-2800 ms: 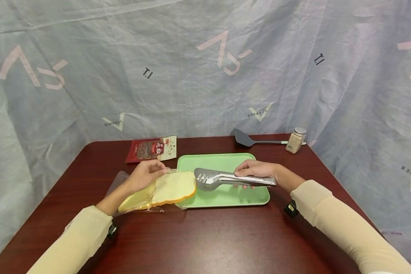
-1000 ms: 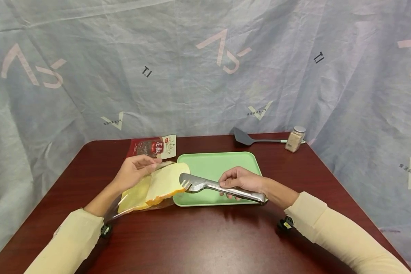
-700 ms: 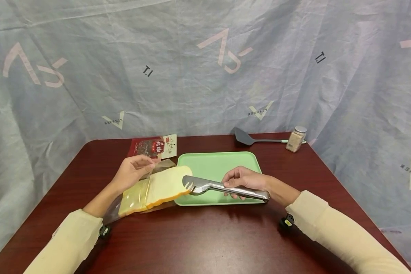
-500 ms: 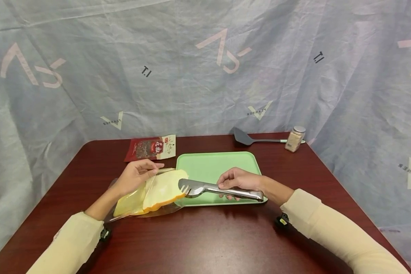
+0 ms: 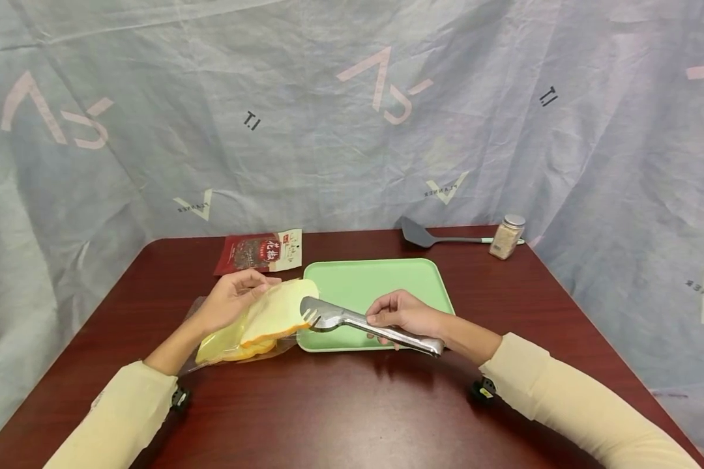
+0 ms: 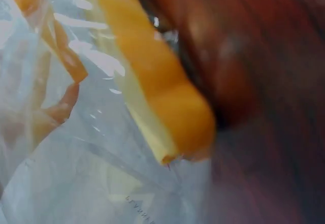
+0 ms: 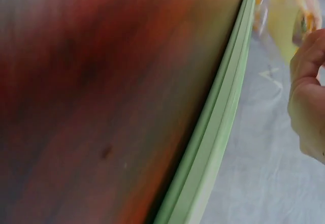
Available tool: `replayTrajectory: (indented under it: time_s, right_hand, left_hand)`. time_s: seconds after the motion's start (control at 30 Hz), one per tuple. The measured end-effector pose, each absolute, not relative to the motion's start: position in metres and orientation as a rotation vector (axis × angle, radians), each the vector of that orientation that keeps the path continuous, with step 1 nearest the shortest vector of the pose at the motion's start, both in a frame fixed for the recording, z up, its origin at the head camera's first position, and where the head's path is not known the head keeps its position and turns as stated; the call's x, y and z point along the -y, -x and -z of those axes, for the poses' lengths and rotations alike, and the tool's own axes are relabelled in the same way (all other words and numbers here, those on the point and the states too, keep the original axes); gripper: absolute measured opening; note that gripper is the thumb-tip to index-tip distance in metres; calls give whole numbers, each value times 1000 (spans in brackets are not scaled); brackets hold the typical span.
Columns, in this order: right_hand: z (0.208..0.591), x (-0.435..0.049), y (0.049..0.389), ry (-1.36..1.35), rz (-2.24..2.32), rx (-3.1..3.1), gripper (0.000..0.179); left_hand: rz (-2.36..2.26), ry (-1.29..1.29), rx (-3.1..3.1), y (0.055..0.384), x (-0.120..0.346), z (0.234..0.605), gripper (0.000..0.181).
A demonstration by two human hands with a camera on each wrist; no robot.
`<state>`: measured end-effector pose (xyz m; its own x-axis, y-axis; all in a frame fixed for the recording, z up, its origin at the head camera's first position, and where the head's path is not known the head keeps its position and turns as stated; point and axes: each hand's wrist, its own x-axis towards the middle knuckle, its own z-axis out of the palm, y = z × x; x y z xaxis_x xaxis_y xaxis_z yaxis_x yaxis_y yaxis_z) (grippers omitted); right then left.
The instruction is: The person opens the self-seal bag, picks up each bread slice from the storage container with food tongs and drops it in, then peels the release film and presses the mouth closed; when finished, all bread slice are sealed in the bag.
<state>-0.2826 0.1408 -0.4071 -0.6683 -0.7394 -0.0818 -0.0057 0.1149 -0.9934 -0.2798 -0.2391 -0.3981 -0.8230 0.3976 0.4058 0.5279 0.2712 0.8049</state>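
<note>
My left hand (image 5: 231, 299) holds the upper edge of a clear plastic bag (image 5: 196, 355) at the left of the tray. A pale bread slice (image 5: 278, 309) with an orange crust sticks partly out of the bag's mouth, tilted. Beneath it another yellow slice (image 5: 229, 348) lies inside the film. With curled fingers, my right hand (image 5: 407, 316) grips metal tongs (image 5: 358, 322), whose slotted head overlaps the slice's right edge. In the left wrist view, crust (image 6: 167, 87) shows through shiny film. The right wrist view catches part of my right hand (image 7: 310, 92) at the side.
A light green tray (image 5: 375, 277) lies in the middle, its rim close below the tongs. Behind stand a red spice pouch (image 5: 258, 253), a grey spatula (image 5: 419, 234) and a lidded glass jar (image 5: 507, 238). A grey curtain (image 5: 328, 130) closes off the table's back.
My right hand and the tongs have moved left and tilted, handle end lower. The slice has shifted left and now rises at an angle above the other one. My left hand has drawn slightly left.
</note>
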Motion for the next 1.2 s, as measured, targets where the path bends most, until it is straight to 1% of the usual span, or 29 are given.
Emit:
replayTrajectory:
  time_s: [0.2, 0.4, 0.57, 0.77, 1.0, 1.2]
  right_hand:
    - [408, -138, 275, 743, 1518, -1907, 23]
    - [411, -135, 271, 730, 1550, -1898, 23]
    - [410, -126, 267, 702, 1611, -1824, 27]
    - [415, -125, 268, 664, 1634, -1833, 24]
    - [416, -126, 266, 693, 1620, -1823, 25]
    - [415, -122, 263, 670, 1660, -1777, 27]
  left_hand:
    - [1612, 829, 2367, 277, 243, 398, 15]
    - [1606, 869, 2443, 278, 238, 400, 19]
    - [1574, 847, 2439, 277, 237, 402, 16]
    - [1504, 828, 2412, 276, 237, 401, 13]
    - [1295, 797, 2578, 280, 225, 398, 23]
    - [1321, 851, 2558, 283, 217, 395, 15]
